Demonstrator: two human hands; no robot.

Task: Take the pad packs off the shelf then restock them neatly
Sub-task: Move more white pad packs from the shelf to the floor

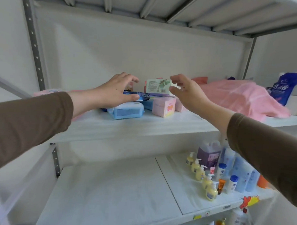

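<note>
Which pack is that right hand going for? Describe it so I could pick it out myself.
On the upper white shelf, find the heap of packs between the two hands. The white and green pack stands on top at the back, just by the right hand's fingertips. Its neighbours are blue or pink and lie lower; only this one has a green leaf print.

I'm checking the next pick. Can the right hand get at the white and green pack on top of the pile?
Probably yes. The right hand is open right beside the white and green pack, which lies atop the pile with nothing covering its near end.
</note>
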